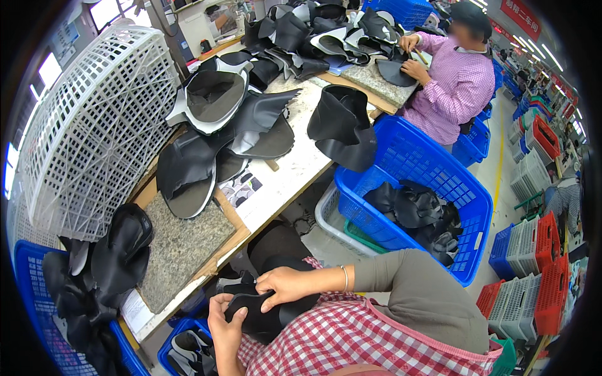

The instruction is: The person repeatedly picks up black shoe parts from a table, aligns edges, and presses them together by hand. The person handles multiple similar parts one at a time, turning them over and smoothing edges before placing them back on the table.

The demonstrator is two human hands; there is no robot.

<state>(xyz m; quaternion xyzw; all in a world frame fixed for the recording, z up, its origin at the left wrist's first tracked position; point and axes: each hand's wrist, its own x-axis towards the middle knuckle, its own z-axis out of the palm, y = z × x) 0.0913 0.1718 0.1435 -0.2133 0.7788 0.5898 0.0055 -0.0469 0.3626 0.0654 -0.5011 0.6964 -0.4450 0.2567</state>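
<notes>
A black shoe upper piece (262, 321) lies over my lap, against the red checked apron. My left hand (227, 321) grips its left edge, thumb on top and fingers behind. My right hand (285, 288), with a bangle at the wrist, is closed on the upper edge of the same piece, its thumb pressed onto the black surface. The fingertips under the material are hidden. Just ahead is the worktable's edge, with a speckled stone slab (182, 250) set on the table. Black uppers with grey linings (188, 175) rest partly over the slab's far end.
A white plastic crate (103, 135) stands tilted at the left. Blue baskets with black pieces stand at the right (467, 194) and lower left (28, 294). One black upper (342, 125) overhangs the table edge. Beyond, a co-worker (454, 81) handles a black piece on another slab.
</notes>
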